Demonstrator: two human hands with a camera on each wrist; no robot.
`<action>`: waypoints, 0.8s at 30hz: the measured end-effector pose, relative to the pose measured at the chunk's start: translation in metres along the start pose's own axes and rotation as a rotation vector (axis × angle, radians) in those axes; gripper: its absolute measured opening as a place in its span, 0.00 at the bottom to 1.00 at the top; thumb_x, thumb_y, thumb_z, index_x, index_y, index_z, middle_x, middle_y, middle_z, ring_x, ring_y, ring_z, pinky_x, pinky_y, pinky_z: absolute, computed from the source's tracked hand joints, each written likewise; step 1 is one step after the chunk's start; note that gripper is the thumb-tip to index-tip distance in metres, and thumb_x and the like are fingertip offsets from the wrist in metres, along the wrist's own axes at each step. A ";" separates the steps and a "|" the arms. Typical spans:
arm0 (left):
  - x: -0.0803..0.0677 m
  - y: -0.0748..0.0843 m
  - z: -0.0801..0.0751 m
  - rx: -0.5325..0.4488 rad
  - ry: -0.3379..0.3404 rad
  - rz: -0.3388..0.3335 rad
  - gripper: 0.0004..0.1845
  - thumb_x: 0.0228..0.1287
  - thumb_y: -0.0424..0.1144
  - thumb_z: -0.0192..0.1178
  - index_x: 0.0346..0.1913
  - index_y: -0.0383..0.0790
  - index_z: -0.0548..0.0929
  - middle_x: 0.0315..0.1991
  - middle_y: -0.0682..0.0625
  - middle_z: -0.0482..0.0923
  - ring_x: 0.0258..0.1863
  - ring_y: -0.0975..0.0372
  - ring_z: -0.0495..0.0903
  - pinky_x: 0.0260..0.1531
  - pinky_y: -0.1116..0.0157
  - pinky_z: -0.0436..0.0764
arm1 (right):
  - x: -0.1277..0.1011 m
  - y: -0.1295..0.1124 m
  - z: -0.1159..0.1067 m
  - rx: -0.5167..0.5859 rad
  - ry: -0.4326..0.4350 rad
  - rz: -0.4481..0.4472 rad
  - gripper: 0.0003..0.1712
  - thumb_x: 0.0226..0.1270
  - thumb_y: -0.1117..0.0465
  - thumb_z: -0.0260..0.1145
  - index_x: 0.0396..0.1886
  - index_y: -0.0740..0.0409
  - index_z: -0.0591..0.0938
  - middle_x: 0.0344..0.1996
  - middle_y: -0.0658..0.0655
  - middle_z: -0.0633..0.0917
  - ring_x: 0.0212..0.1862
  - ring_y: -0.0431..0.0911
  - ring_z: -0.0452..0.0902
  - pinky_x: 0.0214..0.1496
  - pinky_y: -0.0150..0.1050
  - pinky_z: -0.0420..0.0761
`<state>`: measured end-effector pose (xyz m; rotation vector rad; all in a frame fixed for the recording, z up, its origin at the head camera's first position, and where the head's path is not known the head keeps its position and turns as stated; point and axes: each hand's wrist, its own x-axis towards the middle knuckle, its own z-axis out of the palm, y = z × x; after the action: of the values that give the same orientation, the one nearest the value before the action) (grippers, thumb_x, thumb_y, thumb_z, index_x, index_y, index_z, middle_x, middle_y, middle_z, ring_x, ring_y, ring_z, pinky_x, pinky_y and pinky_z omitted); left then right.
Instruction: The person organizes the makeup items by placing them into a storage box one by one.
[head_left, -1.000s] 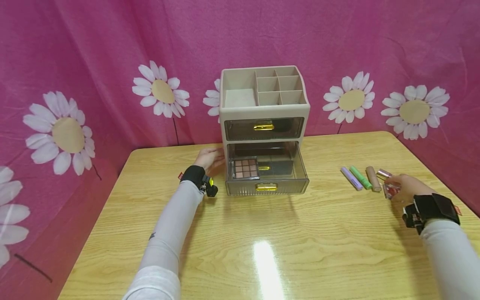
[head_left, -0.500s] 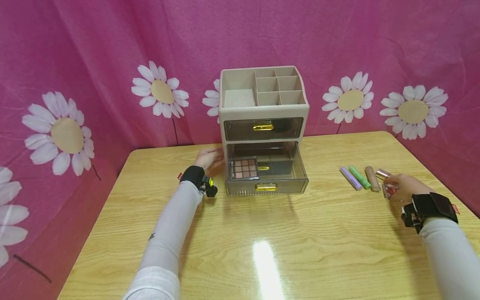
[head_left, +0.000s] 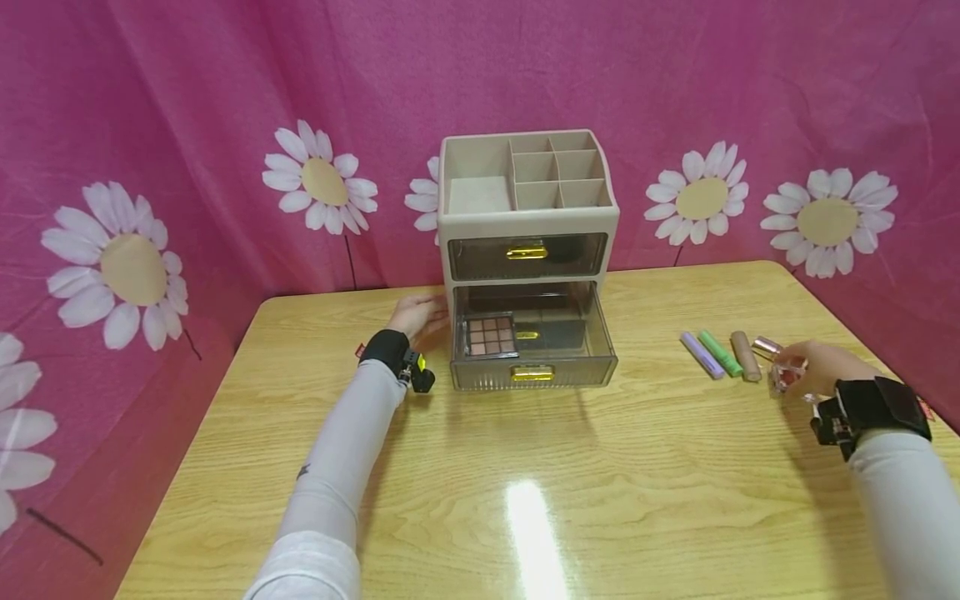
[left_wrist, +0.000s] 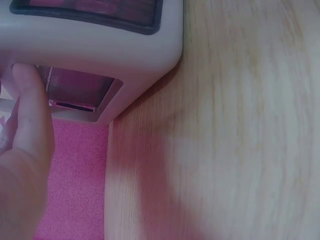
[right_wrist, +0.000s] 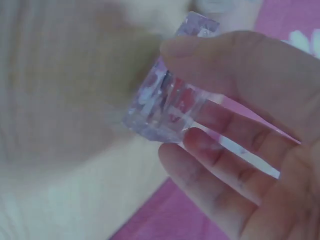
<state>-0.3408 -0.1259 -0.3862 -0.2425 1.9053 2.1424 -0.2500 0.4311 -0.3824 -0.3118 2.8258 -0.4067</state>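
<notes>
My left hand [head_left: 418,318] touches the left side of a beige drawer organizer [head_left: 528,223]; in the left wrist view its extended fingers [left_wrist: 31,100] reach the opening in the side wall. On the right, my right hand [head_left: 821,367] pinches a small clear faceted bottle [right_wrist: 167,100] with red showing inside, thumb on one face and fingers behind. The bottle is tilted and close over the table. Beside it lie a shiny pink tube [head_left: 767,347], a brown tube [head_left: 746,357], a green tube [head_left: 720,353] and a purple tube [head_left: 702,355].
The organizer's lower smoky drawer [head_left: 577,373] is pulled out, with an eyeshadow palette [head_left: 491,337] at its left. Its upper drawer [head_left: 487,260] is closed. A pink flowered curtain [head_left: 480,67] stands behind the wooden table [head_left: 420,492].
My right hand, with the clear bottle in its grip, has shifted slightly up and right from beside the tubes. The left hand has stayed at the organizer.
</notes>
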 end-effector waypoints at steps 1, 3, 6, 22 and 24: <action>0.000 0.000 0.000 -0.001 0.001 0.001 0.21 0.68 0.27 0.46 0.63 0.28 0.65 0.60 0.36 0.67 0.57 0.51 0.69 0.56 0.62 0.73 | 0.000 -0.004 -0.004 -0.016 0.019 -0.022 0.28 0.38 0.68 0.73 0.42 0.79 0.76 0.30 0.68 0.79 0.34 0.57 0.74 0.32 0.45 0.77; 0.000 0.000 0.000 -0.001 0.002 0.004 0.21 0.68 0.27 0.46 0.63 0.28 0.65 0.60 0.36 0.67 0.57 0.51 0.69 0.57 0.62 0.72 | 0.002 -0.013 -0.011 -0.047 0.063 -0.049 0.26 0.39 0.68 0.73 0.40 0.77 0.77 0.29 0.64 0.80 0.33 0.56 0.74 0.32 0.46 0.77; -0.001 0.000 -0.001 -0.011 0.001 0.009 0.21 0.68 0.27 0.46 0.63 0.28 0.64 0.60 0.35 0.66 0.57 0.50 0.68 0.58 0.61 0.71 | 0.004 -0.030 -0.023 -0.062 0.120 -0.093 0.25 0.41 0.68 0.72 0.40 0.77 0.77 0.30 0.64 0.80 0.34 0.57 0.74 0.34 0.47 0.77; 0.001 -0.002 0.000 -0.012 -0.007 0.015 0.22 0.69 0.27 0.44 0.64 0.27 0.62 0.60 0.35 0.65 0.58 0.50 0.67 0.58 0.60 0.71 | 0.014 -0.168 -0.087 -0.175 0.299 -0.501 0.23 0.40 0.70 0.74 0.41 0.66 0.80 0.29 0.53 0.76 0.32 0.44 0.69 0.28 0.34 0.74; 0.001 -0.002 0.000 -0.004 -0.009 0.016 0.22 0.69 0.27 0.44 0.64 0.28 0.63 0.61 0.35 0.65 0.59 0.50 0.67 0.58 0.61 0.71 | 0.017 -0.180 -0.092 -0.192 0.330 -0.603 0.22 0.37 0.72 0.74 0.38 0.65 0.80 0.28 0.51 0.77 0.31 0.43 0.69 0.28 0.34 0.74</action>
<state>-0.3409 -0.1254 -0.3878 -0.2186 1.9042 2.1534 -0.2622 0.2805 -0.2465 -1.2557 3.0431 -0.3222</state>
